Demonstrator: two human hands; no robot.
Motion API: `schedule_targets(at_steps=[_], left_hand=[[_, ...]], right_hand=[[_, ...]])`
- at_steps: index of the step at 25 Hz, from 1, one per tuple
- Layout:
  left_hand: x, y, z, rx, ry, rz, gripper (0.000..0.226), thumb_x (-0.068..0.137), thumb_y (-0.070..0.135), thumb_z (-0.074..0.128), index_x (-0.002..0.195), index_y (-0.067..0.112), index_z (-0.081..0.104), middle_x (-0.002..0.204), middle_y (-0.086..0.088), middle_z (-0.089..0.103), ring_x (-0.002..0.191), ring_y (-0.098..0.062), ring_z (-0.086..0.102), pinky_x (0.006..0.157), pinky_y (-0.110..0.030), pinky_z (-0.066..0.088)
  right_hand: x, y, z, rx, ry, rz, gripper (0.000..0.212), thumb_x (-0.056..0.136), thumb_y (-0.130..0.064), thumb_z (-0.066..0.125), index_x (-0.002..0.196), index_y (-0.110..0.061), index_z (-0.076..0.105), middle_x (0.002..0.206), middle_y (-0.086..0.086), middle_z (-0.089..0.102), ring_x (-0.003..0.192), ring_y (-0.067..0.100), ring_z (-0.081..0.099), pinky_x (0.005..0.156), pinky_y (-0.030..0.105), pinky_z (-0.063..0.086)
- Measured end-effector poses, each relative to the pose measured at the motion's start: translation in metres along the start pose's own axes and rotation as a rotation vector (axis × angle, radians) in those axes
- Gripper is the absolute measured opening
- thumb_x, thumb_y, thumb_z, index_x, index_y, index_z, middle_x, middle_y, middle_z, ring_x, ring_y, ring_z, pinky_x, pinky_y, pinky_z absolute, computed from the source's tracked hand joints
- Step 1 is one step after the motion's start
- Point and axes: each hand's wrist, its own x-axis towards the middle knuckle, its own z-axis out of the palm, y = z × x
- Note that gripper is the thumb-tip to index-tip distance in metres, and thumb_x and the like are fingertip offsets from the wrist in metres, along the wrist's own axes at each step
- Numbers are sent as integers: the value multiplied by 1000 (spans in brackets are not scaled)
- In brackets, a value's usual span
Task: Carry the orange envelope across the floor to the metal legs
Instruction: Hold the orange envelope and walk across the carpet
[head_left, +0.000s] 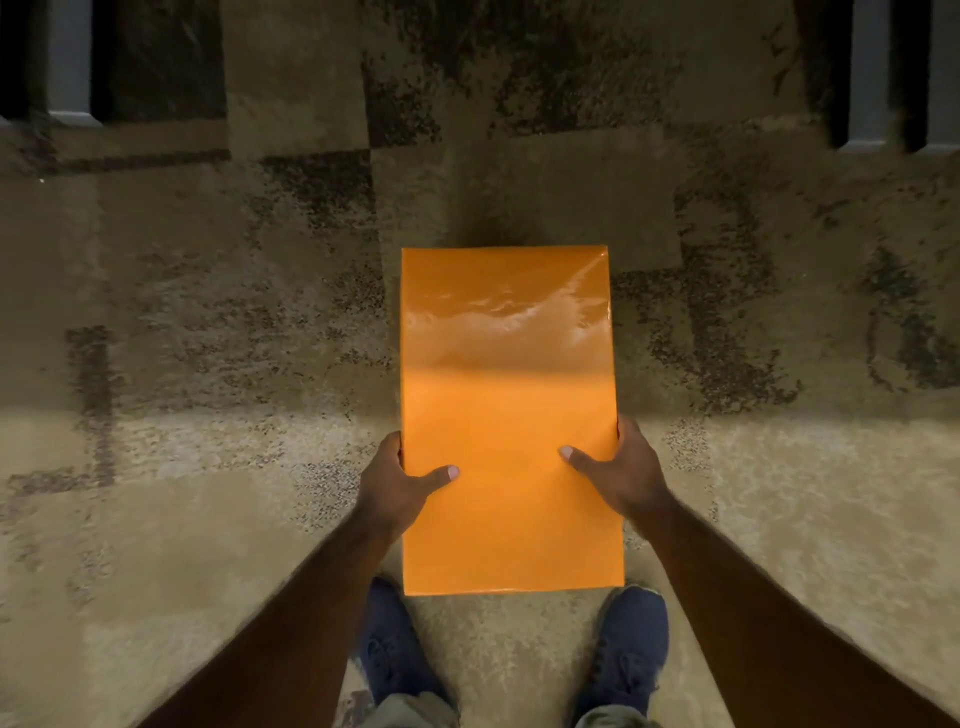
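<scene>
A large glossy orange envelope (506, 415) is held flat in front of me, above the carpet, its long side pointing away. My left hand (397, 480) grips its left edge, thumb on top. My right hand (626, 467) grips the right edge the same way, fingers hidden beneath. Grey metal legs stand at the far edge of view: one at the top left (70, 62), another at the top right (870, 73). The envelope's far end is well short of both.
Patterned beige and dark brown carpet (208, 312) covers the whole floor. My two blue shoes (395, 644) (628, 644) stand on it just below the envelope's near edge. Dark gaps flank each metal leg.
</scene>
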Motion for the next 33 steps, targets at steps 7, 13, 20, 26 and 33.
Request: schedule_targets(at_steps=[7,13,20,26,33], left_hand=[[-28,20,-74,-126,32,73,81,71,25,87,140,16,43,136,-10,61,110,-25,61,96,-50,53],[-43,39,-156,-141,80,125,91,73,28,85,148,16,35,143,-10,55,114,-22,57,95,-43,50],[-41,74,-235,-139,95,174,94,77,27,82,153,15,28,147,-11,51,126,-33,56,100,-54,50],[7,111,-275,-96,141,272,75,79,21,81,144,15,44,132,-13,63,117,-34,62,94,-49,54],[118,138,-301,-24,216,319,78,75,29,83,142,19,43,135,-14,61,109,-27,61,88,-38,51]], right_hand=[[-40,-61,6,41,-21,-77,74,75,-31,82,137,-13,45,134,12,58,117,32,58,97,53,49],[-71,-133,37,84,-49,-145,72,75,-24,82,135,-12,46,132,11,59,110,26,59,93,48,51],[-79,-212,59,81,-44,-208,70,75,-28,82,133,-12,47,130,12,60,112,30,61,89,46,53],[-35,-273,79,17,16,-270,84,76,-38,80,145,-18,37,143,8,52,128,32,51,103,45,47],[66,-317,123,45,37,-343,82,75,-41,80,144,-20,39,144,7,50,128,30,50,96,37,45]])
